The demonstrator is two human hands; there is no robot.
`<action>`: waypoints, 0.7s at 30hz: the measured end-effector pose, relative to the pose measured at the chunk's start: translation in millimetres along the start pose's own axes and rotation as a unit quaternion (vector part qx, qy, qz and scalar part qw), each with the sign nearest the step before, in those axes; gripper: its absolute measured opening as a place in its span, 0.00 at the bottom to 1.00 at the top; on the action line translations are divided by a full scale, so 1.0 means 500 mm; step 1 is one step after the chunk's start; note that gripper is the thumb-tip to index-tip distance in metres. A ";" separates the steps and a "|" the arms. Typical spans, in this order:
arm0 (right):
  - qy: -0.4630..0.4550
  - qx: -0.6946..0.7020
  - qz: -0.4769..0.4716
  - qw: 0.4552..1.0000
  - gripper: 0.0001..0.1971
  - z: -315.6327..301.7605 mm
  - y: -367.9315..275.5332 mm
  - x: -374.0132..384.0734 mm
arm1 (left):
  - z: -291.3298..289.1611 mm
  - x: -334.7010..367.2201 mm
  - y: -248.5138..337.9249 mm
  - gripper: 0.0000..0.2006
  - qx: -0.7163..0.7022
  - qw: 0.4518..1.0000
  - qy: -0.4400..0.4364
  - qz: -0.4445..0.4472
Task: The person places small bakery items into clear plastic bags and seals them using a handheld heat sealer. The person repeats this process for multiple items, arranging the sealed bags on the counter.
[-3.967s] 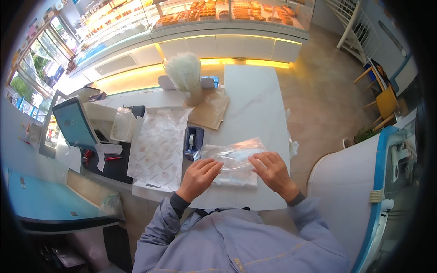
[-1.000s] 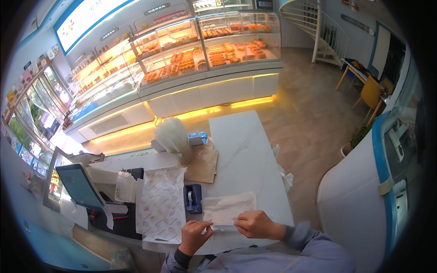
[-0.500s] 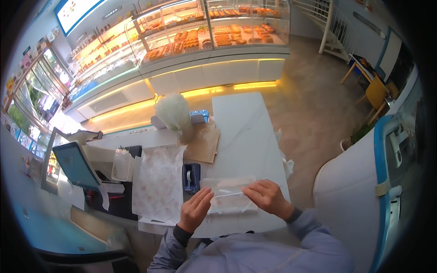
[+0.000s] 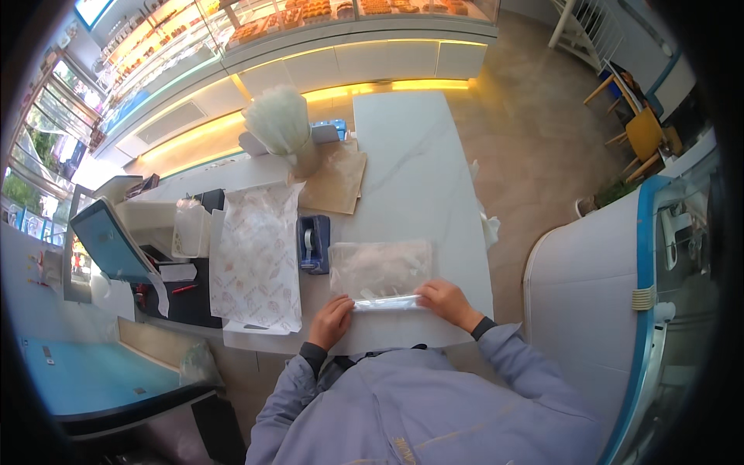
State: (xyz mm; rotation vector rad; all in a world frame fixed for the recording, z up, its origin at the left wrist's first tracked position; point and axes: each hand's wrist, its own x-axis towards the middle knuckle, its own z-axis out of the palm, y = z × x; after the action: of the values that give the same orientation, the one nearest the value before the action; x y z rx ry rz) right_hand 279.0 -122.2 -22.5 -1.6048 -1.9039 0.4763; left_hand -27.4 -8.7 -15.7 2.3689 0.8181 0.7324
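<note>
A clear plastic bag (image 4: 380, 267) lies flat on the white marbled counter (image 4: 415, 174). Along its near edge runs a shiny, narrow strip (image 4: 386, 303) that looks folded or rolled. My left hand (image 4: 331, 320) grips the left end of this strip with its fingers closed. At the right end, my right hand (image 4: 448, 304) pinches the strip between thumb and fingers. Whatever lies inside the bag is too faint to make out. Just beyond my left hand stands a dark blue tape dispenser (image 4: 314, 245).
Left of the dispenser is a stack of patterned paper sheets (image 4: 256, 260), then a white basket (image 4: 191, 229) and a tilted screen (image 4: 108, 239). Brown paper bags (image 4: 338, 178) lie farther back beside a holder of translucent bags (image 4: 277, 120). A lit pastry display (image 4: 333, 15) stands beyond.
My hands have moved from above the bag to its near edge, and the shiny strip now lies along that edge. The view has tilted downward.
</note>
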 end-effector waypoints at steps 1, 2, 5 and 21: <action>0.005 0.007 0.019 1.000 0.06 -0.002 0.003 0.003 | 0.002 0.007 0.005 0.09 -0.014 1.000 0.015 -0.013; 0.009 0.015 0.037 0.999 0.05 -0.002 0.006 0.005 | 0.006 0.010 0.003 0.08 -0.019 0.999 0.017 -0.031; 0.019 0.022 0.073 0.997 0.06 -0.005 0.011 0.013 | 0.021 0.019 -0.005 0.04 -0.030 0.996 0.031 -0.081; 0.042 -0.033 0.148 0.988 0.12 0.004 -0.016 0.038 | 0.078 0.039 -0.019 0.08 0.074 0.988 0.082 -0.110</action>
State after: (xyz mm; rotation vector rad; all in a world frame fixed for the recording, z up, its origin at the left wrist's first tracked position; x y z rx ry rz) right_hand 269.9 -105.0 -15.2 -1.9319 -1.6416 0.4608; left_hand 6.5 -0.7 -43.6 2.3172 1.2210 0.8060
